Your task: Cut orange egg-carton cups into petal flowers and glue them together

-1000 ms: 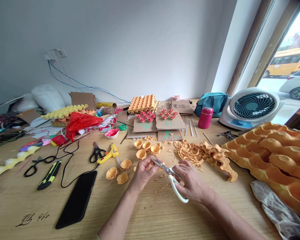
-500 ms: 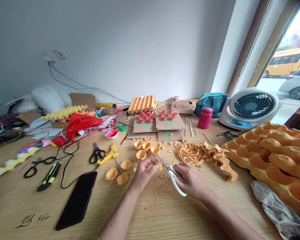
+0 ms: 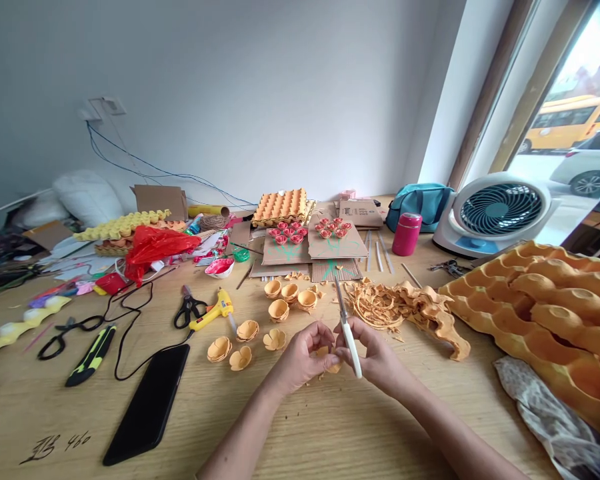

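Observation:
My left hand (image 3: 300, 360) pinches a small orange egg-carton cup (image 3: 330, 360), held just above the wooden table (image 3: 300, 440). My right hand (image 3: 380, 360) grips white-handled scissors (image 3: 347, 330) whose blades point up and away, and its fingers also touch the cup. Several finished petal-cut cups (image 3: 240, 347) lie left of my hands. More trimmed round cups (image 3: 287, 297) sit just beyond them. A heap of orange cuttings (image 3: 380, 303) lies behind my right hand.
A large orange egg tray (image 3: 545, 313) fills the right side. A black phone (image 3: 147, 403), a yellow glue gun (image 3: 213, 312), black scissors (image 3: 187, 310) and a utility knife (image 3: 90, 353) lie to the left. A fan (image 3: 500, 213), red flask (image 3: 405, 235) and cardboard with red flowers (image 3: 310, 243) stand behind.
The scissors left the cut and swung upright, blades pointing away. Both hands drew together around the cup. One more petal-cut cup now lies left of my hands.

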Demonstrator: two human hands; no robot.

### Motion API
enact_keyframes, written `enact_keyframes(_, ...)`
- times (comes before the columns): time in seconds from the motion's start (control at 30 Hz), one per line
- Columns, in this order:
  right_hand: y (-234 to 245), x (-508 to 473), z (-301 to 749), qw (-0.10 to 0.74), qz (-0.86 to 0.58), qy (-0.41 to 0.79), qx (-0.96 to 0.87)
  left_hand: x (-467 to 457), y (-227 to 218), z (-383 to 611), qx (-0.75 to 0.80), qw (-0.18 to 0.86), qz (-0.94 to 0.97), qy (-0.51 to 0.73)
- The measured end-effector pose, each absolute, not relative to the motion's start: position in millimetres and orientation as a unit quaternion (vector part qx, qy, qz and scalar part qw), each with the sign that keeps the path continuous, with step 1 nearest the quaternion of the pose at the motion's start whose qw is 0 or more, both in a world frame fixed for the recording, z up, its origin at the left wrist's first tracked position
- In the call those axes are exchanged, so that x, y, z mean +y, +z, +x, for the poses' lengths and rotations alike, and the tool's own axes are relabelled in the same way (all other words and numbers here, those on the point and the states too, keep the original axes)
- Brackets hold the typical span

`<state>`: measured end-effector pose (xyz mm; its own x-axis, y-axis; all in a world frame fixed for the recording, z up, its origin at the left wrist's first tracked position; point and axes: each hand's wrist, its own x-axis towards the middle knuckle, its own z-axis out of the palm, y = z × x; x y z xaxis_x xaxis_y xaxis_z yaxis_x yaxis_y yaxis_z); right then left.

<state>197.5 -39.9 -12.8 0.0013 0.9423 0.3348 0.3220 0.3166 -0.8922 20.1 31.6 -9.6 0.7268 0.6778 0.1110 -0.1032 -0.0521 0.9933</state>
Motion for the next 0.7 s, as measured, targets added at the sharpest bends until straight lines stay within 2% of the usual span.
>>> enact_keyframes(0.23,-12.7,-40.1,196.5,0.499,-0.487,0.360,-0.620,29.5,-12.2,22.3,0.213,0.669,0.647,0.297)
enact_keyframes(0.7,-14.6,-39.0,196.1,0.514,-0.476,0.369,-0.611,37.1,-25.3,22.0,0.201,0.704,0.611,0.302)
